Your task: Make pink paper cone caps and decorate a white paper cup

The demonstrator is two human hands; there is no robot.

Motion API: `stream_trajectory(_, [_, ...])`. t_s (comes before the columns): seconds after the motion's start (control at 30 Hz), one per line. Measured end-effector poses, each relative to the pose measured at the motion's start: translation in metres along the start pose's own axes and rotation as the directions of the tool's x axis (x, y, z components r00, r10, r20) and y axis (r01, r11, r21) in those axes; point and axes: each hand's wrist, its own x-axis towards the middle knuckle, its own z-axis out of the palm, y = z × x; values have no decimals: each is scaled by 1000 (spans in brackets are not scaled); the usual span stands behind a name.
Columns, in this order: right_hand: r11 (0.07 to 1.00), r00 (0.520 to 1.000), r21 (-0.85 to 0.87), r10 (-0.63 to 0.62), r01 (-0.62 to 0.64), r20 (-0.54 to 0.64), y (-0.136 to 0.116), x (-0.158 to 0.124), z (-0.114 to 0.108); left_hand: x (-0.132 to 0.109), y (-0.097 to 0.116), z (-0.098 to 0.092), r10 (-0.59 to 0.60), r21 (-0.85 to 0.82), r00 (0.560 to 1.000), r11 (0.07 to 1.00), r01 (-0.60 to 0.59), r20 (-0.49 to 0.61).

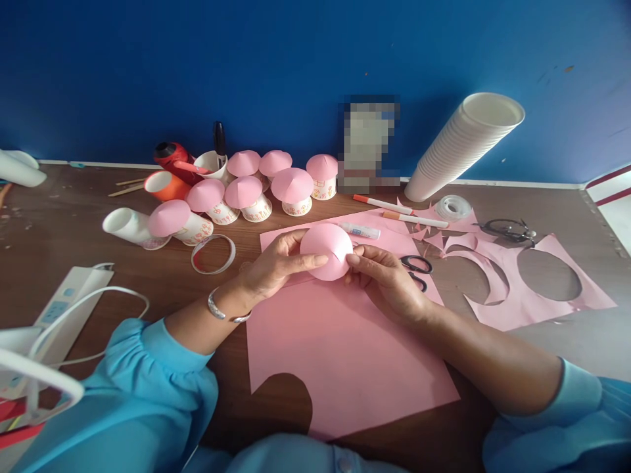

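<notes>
Between my two hands is a pink paper cone (pixel 320 244), raised above a large pink paper sheet (pixel 345 355). My left hand (pixel 283 261) grips the cone's left side, thumb on top and fingers behind. On the right edge, by the slit where the paper overlaps, my right hand (pixel 377 272) pinches it between thumb and fingers. A glue stick (pixel 362 230) lies just behind the cone. Black-handled scissors (pixel 417 265) rest beside my right hand, their blades hidden.
Several drawn-on paper cups with pink cone roofs (pixel 292 186) stand at the back left. A tall stack of white cups (pixel 463 148) leans at the back right, near clear tape (pixel 452 208) and pink offcuts (pixel 513 289). A tape ring (pixel 213 254) and power strip (pixel 59 309) are leftward.
</notes>
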Motion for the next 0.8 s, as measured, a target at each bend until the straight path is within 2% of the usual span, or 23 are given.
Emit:
stream_trajectory(0.23, [1000,1000,16,-4,4,-27,0,1,1,-2,-2,-1,-90,36,995,995,88,50])
stream_trajectory(0.47, [1000,1000,12,4,-4,-31,0,1,1,-2,-2,-3,-80,62,996,995,78,26])
stream_trajectory(0.7, [1000,999,27,15,-13,-46,-1,1,2,-3,-6,1,-50,60,997,997,47,59])
stream_trajectory(0.8, [999,999,45,21,-20,-39,-1,1,2,-3,-7,4,-55,79,998,995,53,26])
